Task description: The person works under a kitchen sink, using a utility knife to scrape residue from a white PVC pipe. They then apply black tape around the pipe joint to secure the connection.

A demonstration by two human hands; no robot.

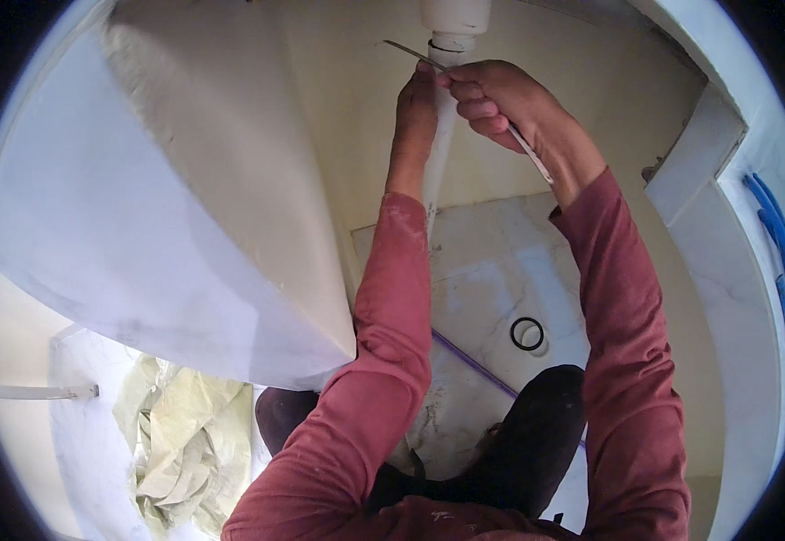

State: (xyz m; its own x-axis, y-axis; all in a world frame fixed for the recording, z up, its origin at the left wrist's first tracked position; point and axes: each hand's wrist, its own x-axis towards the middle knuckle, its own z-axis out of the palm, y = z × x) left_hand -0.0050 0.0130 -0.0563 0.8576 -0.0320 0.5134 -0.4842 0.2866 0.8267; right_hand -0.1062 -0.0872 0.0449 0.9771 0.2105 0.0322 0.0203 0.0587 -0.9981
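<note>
A white plastic pipe (441,162) runs down from a wider white fitting (455,16) at the top middle. My left hand (418,113) is closed at the pipe's left side just below that fitting, its fingers partly hidden behind the wrist. In my right hand (497,97) is a long, thin metal blade (406,49). The blade's dark, slightly curved end crosses over the pipe and points to the upper left. Its pale other end sticks out below my palm, along the wrist. The fingertips of both hands meet close to the pipe.
On the marble-look floor lies a black rubber ring (527,334). A purple rod-like strip (474,362) runs between my legs. To the left rises a large pale slanted panel (167,234); crumpled yellowish sheeting (185,433) lies below it. Blue hoses (775,225) hang at the right.
</note>
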